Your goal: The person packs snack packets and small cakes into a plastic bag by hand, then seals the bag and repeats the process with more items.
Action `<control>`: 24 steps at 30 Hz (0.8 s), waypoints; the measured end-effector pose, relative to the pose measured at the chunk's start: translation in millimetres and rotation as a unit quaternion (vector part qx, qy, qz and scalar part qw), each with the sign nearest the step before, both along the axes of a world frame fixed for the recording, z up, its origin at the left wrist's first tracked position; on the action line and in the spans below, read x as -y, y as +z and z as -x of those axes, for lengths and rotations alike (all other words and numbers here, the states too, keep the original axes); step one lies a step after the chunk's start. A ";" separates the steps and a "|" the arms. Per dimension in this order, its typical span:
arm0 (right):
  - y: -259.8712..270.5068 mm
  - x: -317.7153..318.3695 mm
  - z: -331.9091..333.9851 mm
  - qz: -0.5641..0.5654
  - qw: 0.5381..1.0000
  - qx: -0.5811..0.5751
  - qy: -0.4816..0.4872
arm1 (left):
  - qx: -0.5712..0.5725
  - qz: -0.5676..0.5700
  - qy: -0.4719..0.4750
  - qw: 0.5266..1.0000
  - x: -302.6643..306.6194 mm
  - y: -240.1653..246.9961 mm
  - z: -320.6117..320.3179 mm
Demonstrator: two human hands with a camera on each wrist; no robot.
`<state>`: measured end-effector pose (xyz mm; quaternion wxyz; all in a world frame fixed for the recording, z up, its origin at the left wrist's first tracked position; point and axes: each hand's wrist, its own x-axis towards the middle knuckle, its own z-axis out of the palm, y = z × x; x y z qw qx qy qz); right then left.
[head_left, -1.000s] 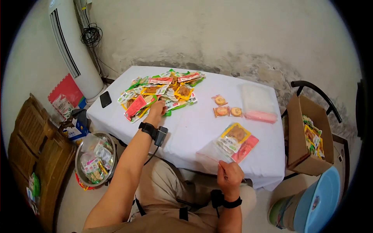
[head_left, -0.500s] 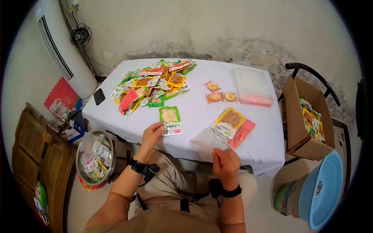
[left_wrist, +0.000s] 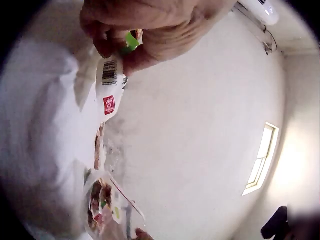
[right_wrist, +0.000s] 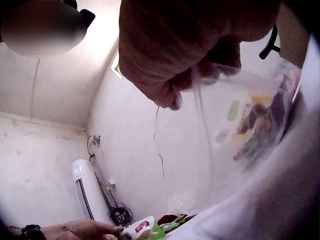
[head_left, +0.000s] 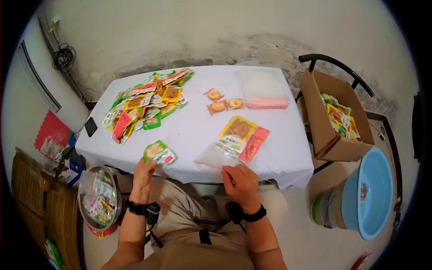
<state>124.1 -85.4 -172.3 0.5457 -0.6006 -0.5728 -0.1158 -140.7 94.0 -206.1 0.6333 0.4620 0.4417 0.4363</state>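
My left hand (head_left: 143,176) pinches a small green-edged snack packet (head_left: 159,151) by its end, above the table's front edge. In the left wrist view, the packet's white back (left_wrist: 109,82) shows a barcode and a red mark. My right hand (head_left: 243,183) grips the rim of a clear plastic bag (head_left: 208,156) with a red line along its mouth. A yellow-edged packet (head_left: 239,129) and a red packet (head_left: 255,143) lie at the bag's far end, and the right wrist view shows packets through the plastic.
On the white-covered table (head_left: 193,130) sit a pile of snack packets (head_left: 148,101), three wrapped round biscuits (head_left: 218,106), a stack of clear bags (head_left: 263,85) and a phone (head_left: 91,127). A carton (head_left: 333,144) stands right, above a blue basin (head_left: 371,198); a metal bowl (head_left: 118,198) stands left.
My left hand took the green-edged packet from the pile and brought it back toward me, tilting it. My right hand keeps its grip on the bag. The head view has shifted to the right.
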 end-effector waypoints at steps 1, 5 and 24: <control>0.0 -0.2 -0.1 -0.003 1.000 0.007 0.000 | 0.011 0.028 -0.030 0.999 3.9 -4.5 8.1; 2.3 -0.1 2.3 -0.005 1.000 -0.005 0.008 | 0.076 0.035 -0.076 0.994 41.7 -3.6 15.0; 1.9 2.5 -1.2 -0.029 0.999 0.011 -0.003 | -0.124 0.048 -0.401 0.906 80.3 29.0 -69.3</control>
